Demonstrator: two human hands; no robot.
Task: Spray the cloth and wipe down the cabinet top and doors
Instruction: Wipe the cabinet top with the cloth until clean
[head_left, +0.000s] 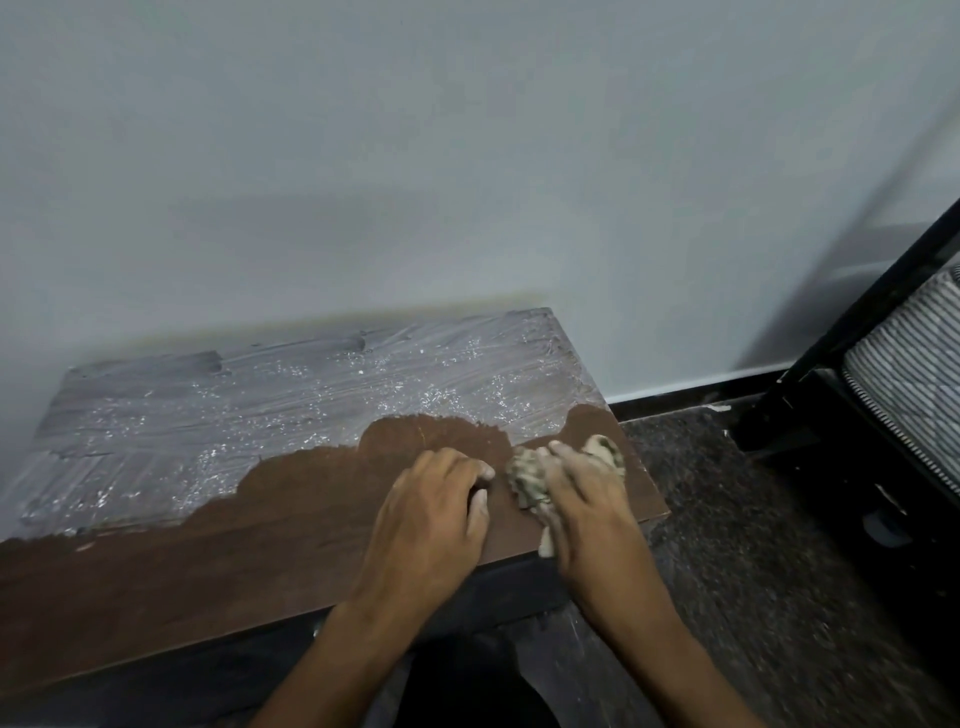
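Observation:
The brown wooden cabinet top (218, 551) fills the lower left. Its far half is coated in grey-white dust and flecks; the near strip is bare brown. A crumpled beige cloth (527, 480) lies near the top's right front corner. My right hand (584, 493) lies on the cloth, fingers curled over it and pressing it to the wood. My left hand (434, 512) rests on the bare brown wood just left of the cloth, fingers bent with the tips on the surface, holding nothing. No spray bottle is in sight. The cabinet doors are hidden below the top.
A pale grey wall (467, 156) stands right behind the cabinet. Dark speckled floor (727, 519) runs to the right. A black-framed chair with a striped cushion (904, 374) stands at the far right, close to the cabinet's right end.

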